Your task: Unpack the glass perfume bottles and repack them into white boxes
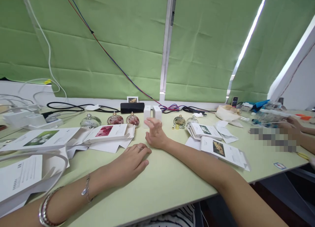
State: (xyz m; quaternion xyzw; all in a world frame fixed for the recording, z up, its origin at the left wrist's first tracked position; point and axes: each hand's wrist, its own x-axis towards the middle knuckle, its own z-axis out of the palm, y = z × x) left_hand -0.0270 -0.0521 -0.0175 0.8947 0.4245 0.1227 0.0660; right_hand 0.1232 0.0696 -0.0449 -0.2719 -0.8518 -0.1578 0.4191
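My left hand (136, 158) rests palm down on the table with its fingers loosely stretched out, holding nothing. Just ahead of it, my right hand (156, 135) is raised with its fingers apart, in front of two small upright white boxes, the left box (147, 113) and the right box (157, 112). Its fingertips overlap the boxes in view; whether they touch, I cannot tell. Left of the boxes stand two round glass bottles with pink contents, one bottle (132, 119) and another bottle (115, 118). To the right sits a round bottle with golden contents (179, 121).
Flattened cartons with flower pictures lie left (105, 132) and right (222, 151) on the pale table (169, 184). A black case (132, 108) and cables (194, 109) line the back. Another person's hands (292, 128) are at far right, partly blurred.
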